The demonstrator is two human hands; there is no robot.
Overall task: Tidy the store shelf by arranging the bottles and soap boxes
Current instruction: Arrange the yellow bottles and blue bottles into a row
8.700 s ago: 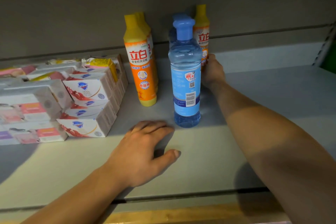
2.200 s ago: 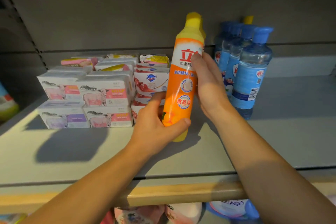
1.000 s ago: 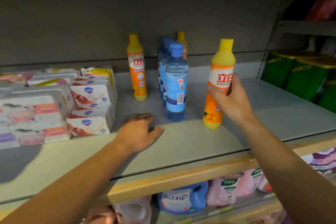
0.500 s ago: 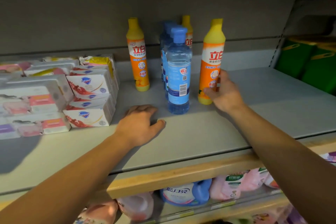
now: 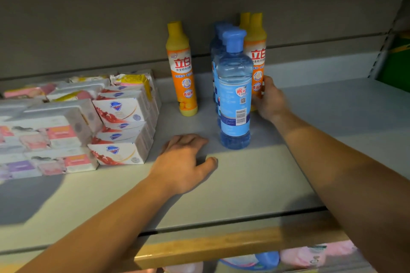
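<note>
While the right hand (image 5: pixel 269 101) grips an orange detergent bottle (image 5: pixel 257 62) low, just behind the blue bottles (image 5: pixel 234 95), the left hand (image 5: pixel 184 164) rests flat on the shelf (image 5: pixel 255 184), holding nothing. Soap boxes (image 5: pixel 119 115) look stacked; one orange bottle (image 5: pixel 182 68) stands apart, likely left to regroup.

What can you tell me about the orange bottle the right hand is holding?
The orange bottle is glossy plastic with a tall yellow cap and a white band printed with red Chinese characters. It stands upright near the back of the shelf, right of the blue bottles, which hide its left side. The right hand grips its lower part. Another yellow cap shows just behind it.
</note>
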